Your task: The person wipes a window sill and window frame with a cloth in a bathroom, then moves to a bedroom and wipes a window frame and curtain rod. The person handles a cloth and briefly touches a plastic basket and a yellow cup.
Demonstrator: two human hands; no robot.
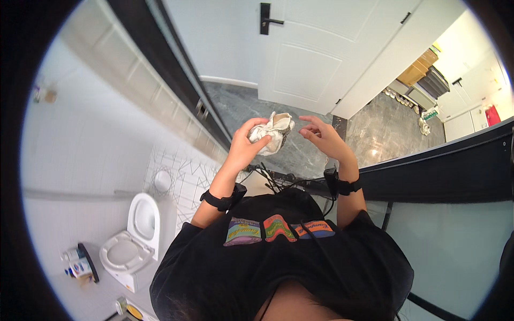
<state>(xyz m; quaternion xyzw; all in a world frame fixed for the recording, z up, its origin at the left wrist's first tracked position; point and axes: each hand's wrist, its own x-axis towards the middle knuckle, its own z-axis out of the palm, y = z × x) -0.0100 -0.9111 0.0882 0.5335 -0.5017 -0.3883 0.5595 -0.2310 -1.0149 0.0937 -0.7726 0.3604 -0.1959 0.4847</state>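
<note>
A crumpled bundle of off-white cloth (270,136) with a dark speckled patch on its right side is gripped in my left hand (249,141), thumb across the front. Just to its right, my right hand (321,134) is raised with fingers apart and curved, holding nothing and not touching the bundle. Both forearms wear black straps with small black devices, and a dark cable hangs between them. Whether the bundle is one cloth item or several cannot be told.
A white door (309,52) with a black handle (265,20) stands ahead. At left are a white toilet (144,220) and a corner shelf (89,263) with bottles. Shoes (423,126) and boxes (417,68) lie beyond the doorway. A frosted glass panel (445,248) is at right.
</note>
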